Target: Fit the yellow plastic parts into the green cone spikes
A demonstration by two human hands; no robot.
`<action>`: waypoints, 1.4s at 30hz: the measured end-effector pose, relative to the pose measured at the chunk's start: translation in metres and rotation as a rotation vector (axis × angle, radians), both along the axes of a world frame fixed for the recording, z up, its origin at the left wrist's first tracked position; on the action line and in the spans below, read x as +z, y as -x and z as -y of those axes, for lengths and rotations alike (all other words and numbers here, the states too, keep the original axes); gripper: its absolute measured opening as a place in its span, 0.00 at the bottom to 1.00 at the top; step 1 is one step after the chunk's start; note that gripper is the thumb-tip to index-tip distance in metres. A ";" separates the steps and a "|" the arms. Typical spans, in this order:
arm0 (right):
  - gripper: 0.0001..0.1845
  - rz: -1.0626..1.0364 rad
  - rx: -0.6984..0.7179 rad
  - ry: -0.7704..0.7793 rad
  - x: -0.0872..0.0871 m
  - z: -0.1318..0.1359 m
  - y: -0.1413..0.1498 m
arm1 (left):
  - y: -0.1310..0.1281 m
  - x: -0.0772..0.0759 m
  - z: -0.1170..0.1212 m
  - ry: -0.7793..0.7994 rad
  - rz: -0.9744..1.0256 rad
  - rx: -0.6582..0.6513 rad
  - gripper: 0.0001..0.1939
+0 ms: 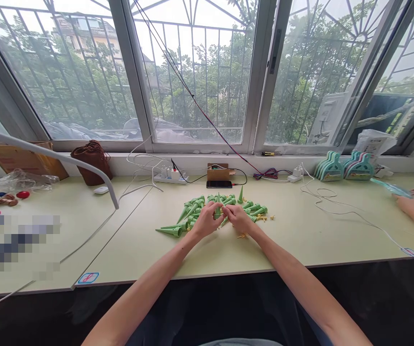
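Observation:
My left hand (207, 222) is closed around a green plastic spike (219, 199), whose tip points up between my hands. Close against it, my right hand (238, 219) has its fingers pinched together at the spike's lower part; whatever small thing they may hold is hidden. Around and behind both hands lies a heap of similar green spikes (193, 207), hollow cones with a wider collar. One spike (241, 195) stands upright at the back of the heap. Small yellow pieces (260, 218) are scattered on the right side, a few under my right wrist.
Behind the heap are a phone (219, 184), a small cardboard box (218, 172) and a power strip (171, 178). White cables (351, 211) cross the table (318, 240) on the right. Teal hangers (331, 168) stand near another person's hands (410, 205). A grey curved tube (84, 161) arches at left.

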State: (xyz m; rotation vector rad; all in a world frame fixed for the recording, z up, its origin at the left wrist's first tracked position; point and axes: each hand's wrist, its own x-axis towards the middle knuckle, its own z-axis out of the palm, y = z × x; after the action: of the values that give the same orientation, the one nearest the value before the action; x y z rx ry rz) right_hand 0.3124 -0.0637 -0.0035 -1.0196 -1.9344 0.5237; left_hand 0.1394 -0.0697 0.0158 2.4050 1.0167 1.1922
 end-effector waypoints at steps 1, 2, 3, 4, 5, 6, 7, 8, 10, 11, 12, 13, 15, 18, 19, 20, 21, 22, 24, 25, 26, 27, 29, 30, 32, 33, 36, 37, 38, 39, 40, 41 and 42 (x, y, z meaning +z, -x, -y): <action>0.26 0.002 -0.001 -0.001 0.000 0.000 0.000 | 0.000 0.000 0.000 -0.003 0.000 -0.002 0.09; 0.26 0.002 -0.001 -0.001 0.000 0.000 0.000 | 0.000 0.000 0.000 -0.006 0.000 -0.004 0.09; 0.26 0.002 -0.002 0.000 0.000 0.000 0.000 | 0.000 -0.001 0.000 -0.009 0.000 -0.005 0.09; 0.27 0.002 -0.003 0.002 0.000 0.000 0.000 | 0.000 -0.001 0.000 -0.010 -0.001 -0.007 0.09; 0.27 0.003 -0.004 0.004 0.001 0.000 0.000 | 0.000 -0.001 0.000 -0.010 -0.002 -0.009 0.09; 0.27 0.004 -0.006 0.007 0.001 0.001 0.001 | 0.000 -0.001 0.000 -0.009 -0.002 -0.011 0.09; 0.27 0.005 -0.007 0.011 0.001 0.001 0.001 | 0.000 -0.001 0.000 -0.009 -0.002 -0.014 0.09; 0.27 0.006 -0.008 0.014 0.002 0.002 0.001 | 0.000 -0.001 0.000 -0.010 -0.002 -0.016 0.09; 0.27 0.003 -0.008 0.018 0.003 0.002 0.001 | 0.000 0.000 0.001 -0.013 -0.001 -0.020 0.09; 0.27 0.000 -0.007 0.019 0.003 0.003 0.001 | 0.000 0.000 0.001 -0.016 -0.001 -0.021 0.09; 0.27 -0.002 -0.005 0.021 0.004 0.003 0.001 | 0.000 0.000 0.001 -0.019 -0.001 -0.021 0.09; 0.27 -0.005 -0.004 0.023 0.004 0.003 0.001 | 0.000 0.001 0.001 -0.021 -0.002 -0.021 0.09; 0.27 -0.008 -0.003 0.031 0.005 0.004 0.001 | 0.000 0.000 0.001 -0.024 -0.001 -0.022 0.10; 0.28 -0.004 -0.003 0.038 0.006 0.005 0.001 | 0.000 0.000 0.001 -0.026 0.001 -0.027 0.10; 0.28 -0.002 -0.003 0.037 0.006 0.005 0.001 | 0.000 0.000 0.001 -0.026 0.001 -0.029 0.10; 0.28 0.001 -0.002 0.036 0.006 0.005 0.002 | 0.000 0.000 0.001 -0.025 0.001 -0.029 0.10; 0.28 0.002 -0.001 0.036 0.007 0.005 0.002 | 0.000 0.000 0.001 -0.023 0.000 -0.029 0.10; 0.29 0.003 0.002 0.038 0.007 0.006 0.002 | -0.001 0.000 0.001 -0.022 -0.001 -0.028 0.10; 0.29 0.005 0.006 0.044 0.008 0.006 0.002 | -0.001 0.001 0.001 -0.024 -0.004 -0.026 0.10; 0.29 0.005 0.006 0.047 0.008 0.007 0.002 | -0.001 0.001 0.001 -0.025 -0.004 -0.026 0.10; 0.29 0.004 0.007 0.048 0.008 0.007 0.002 | -0.001 0.001 0.001 -0.027 -0.003 -0.027 0.10; 0.29 0.003 0.007 0.049 0.008 0.007 0.002 | -0.001 0.001 0.001 -0.029 -0.001 -0.028 0.10; 0.29 -0.006 0.003 0.046 0.008 0.007 0.002 | -0.001 0.001 0.001 -0.029 0.004 -0.032 0.10; 0.29 -0.014 -0.004 0.041 0.007 0.007 0.003 | 0.000 0.001 0.000 -0.028 0.007 -0.033 0.10; 0.28 -0.039 -0.036 0.028 0.007 0.006 0.003 | 0.000 -0.001 -0.001 -0.020 0.015 -0.032 0.11; 0.28 -0.058 -0.061 0.024 0.007 0.005 0.002 | 0.000 -0.001 -0.001 -0.013 0.018 -0.031 0.12; 0.26 -0.127 -0.140 0.031 0.007 0.004 0.001 | 0.001 -0.002 -0.002 0.017 0.012 -0.043 0.13; 0.26 -0.152 -0.159 0.034 0.007 0.003 0.000 | 0.001 -0.002 -0.002 0.024 0.008 -0.055 0.13; 0.25 -0.175 -0.171 0.037 0.007 0.003 -0.001 | 0.001 -0.002 -0.001 0.028 0.003 -0.070 0.14; 0.25 -0.194 -0.178 0.037 0.007 0.003 -0.002 | 0.000 -0.001 0.000 0.029 -0.004 -0.086 0.14; 0.25 -0.210 -0.184 0.037 0.008 0.003 -0.002 | 0.000 0.000 0.001 0.026 -0.009 -0.097 0.15; 0.25 -0.222 -0.186 0.036 0.008 0.003 -0.003 | 0.000 0.001 0.002 0.024 -0.016 -0.111 0.16; 0.25 -0.230 -0.186 0.034 0.008 0.003 -0.003 | -0.001 0.002 0.003 0.024 -0.021 -0.126 0.17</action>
State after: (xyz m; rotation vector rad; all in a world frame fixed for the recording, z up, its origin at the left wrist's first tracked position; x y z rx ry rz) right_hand 0.3150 -0.0665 0.0049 -1.0982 -1.6157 0.5440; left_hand 0.1399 -0.0728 0.0178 2.4282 0.8667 1.1077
